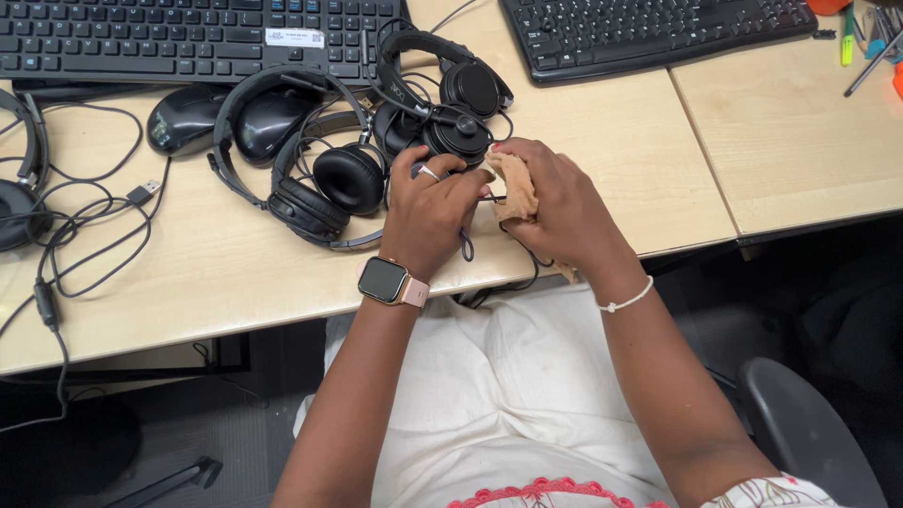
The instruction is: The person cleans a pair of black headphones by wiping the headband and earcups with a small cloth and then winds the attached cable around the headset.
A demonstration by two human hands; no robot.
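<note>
Left hand [428,212]: grip pinched on thin black cable [467,246]. Right hand [555,202]: grip closed around crumpled tan cloth [513,188]. Padded black headsets [329,179] on pale wood-grain worktop [235,273].

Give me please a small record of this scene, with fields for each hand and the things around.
left hand: left hand pinches a thin black cable above the desk edge
right hand: right hand closes its grip on a tan cloth against the cable
headsets: three black headsets in a pile behind the hands
mice: two black mice
keyboards: two black keyboards at the back
surface: light wooden desk
</note>
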